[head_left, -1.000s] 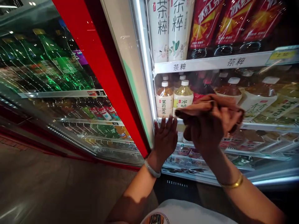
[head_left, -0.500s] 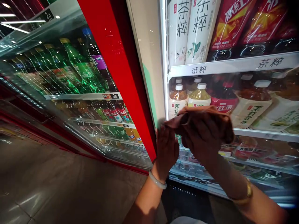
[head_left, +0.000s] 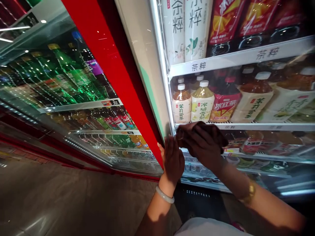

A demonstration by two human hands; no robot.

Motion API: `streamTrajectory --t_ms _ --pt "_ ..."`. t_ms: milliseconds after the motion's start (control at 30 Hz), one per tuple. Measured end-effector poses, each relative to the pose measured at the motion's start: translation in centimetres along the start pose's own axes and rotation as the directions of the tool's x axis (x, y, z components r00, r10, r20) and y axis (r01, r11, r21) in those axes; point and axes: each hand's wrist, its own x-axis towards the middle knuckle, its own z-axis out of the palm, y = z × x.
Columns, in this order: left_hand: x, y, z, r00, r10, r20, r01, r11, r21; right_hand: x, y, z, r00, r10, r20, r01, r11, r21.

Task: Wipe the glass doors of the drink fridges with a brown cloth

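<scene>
My right hand [head_left: 205, 147] presses a brown cloth [head_left: 218, 133] against the glass door of a drinks fridge, near its left edge. The cloth is bunched under the fingers and covers part of a shelf edge. Beside it, my left hand [head_left: 172, 157] lies flat with fingers stretched upward on the pale door frame [head_left: 147, 78], holding nothing. Behind the glass, just above the cloth, stand a pear drink bottle [head_left: 203, 105], a jasmine tea bottle [head_left: 181, 106] and a red iced tea bottle [head_left: 226, 104].
A red fridge side [head_left: 108, 62] rises left of the frame. Beyond it a second glass-fronted fridge holds green bottles [head_left: 71, 65] and other drinks. White shelf strips [head_left: 221, 58] run across the right fridge. A tiled floor [head_left: 73, 200] lies at lower left.
My right hand and the cloth have moved down and left across the glass, uncovering the bottle labels. The left hand stays at the frame. The view has shifted slightly.
</scene>
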Motion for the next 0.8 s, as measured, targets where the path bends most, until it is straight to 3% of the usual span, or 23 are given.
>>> streamTrajectory --t_ms 133,267,433,533,633,700,800 --pt "-1.0 -0.1 1.5 0.999 -0.046 0.003 0.046 0.998 0.050 -2.0 -1.5 2.2 0.995 -0.104 -0.002 0.104 0.994 0.021" --pt "-3.1 0.3 3.0 0.997 -0.023 0.074 0.014 0.994 0.110 -6.3 -0.6 2.0 0.988 -0.126 0.088 0.122 0.991 0.049" --pt "-3.5 1.5 3.6 0.995 0.025 0.093 -0.035 0.994 0.104 -7.0 1.3 -0.2 0.997 -0.021 0.078 0.019 1.000 0.018" --pt "-2.3 1.5 3.7 0.990 0.122 0.070 -0.127 0.989 0.076 -7.4 1.3 -0.5 0.988 0.157 0.007 -0.156 0.983 -0.093" --pt "-1.5 0.8 4.2 0.982 0.166 0.093 -0.170 0.985 0.034 -9.0 0.3 0.5 0.948 0.301 -0.105 -0.315 0.937 -0.154" --pt "-1.4 0.3 4.4 0.972 0.169 0.162 -0.173 0.985 0.010 -9.6 -0.4 1.6 0.946 0.300 -0.120 -0.313 0.944 -0.103" --pt "-1.3 -0.4 4.3 0.958 0.146 0.246 -0.155 0.988 0.018 -9.2 -0.9 2.8 0.975 0.205 -0.085 -0.206 0.978 -0.010"
